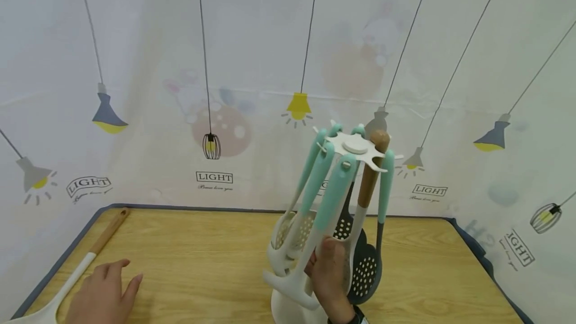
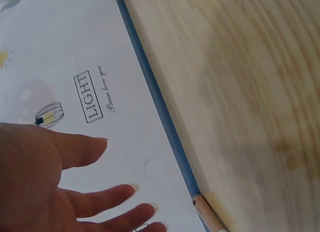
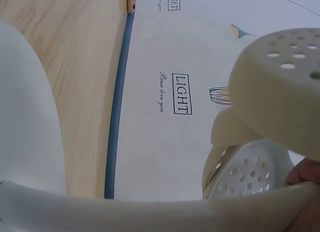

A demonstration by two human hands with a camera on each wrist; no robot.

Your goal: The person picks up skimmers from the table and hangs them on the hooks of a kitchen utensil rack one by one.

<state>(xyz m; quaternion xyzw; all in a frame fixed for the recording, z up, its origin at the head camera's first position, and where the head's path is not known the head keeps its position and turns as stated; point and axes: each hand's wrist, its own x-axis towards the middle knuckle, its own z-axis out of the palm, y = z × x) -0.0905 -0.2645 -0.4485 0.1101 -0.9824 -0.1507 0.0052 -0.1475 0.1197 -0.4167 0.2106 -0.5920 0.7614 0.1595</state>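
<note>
A rotating utensil stand (image 1: 355, 145) with a white hooked top and a white base (image 1: 292, 309) stands right of centre. Mint-handled utensils hang around it, among them a dark slotted skimmer (image 1: 363, 271) and a pale perforated skimmer (image 3: 285, 91). One hanging utensil has a brown handle (image 1: 368, 184). My right hand (image 1: 328, 269) reaches among the utensils and grips the stand by its middle; the post and fingertips are mostly hidden. My left hand (image 1: 105, 289) hovers, fingers relaxed and apart, holding nothing. Beside it lies a white utensil with a wooden handle (image 1: 108, 231), its head cut off.
The wood-grain table (image 1: 202, 244) has a dark blue border (image 1: 180, 207). Behind and at both sides hangs a pale cloth (image 1: 261, 39) printed with lamps. A dark band (image 1: 357, 316) circles my right wrist.
</note>
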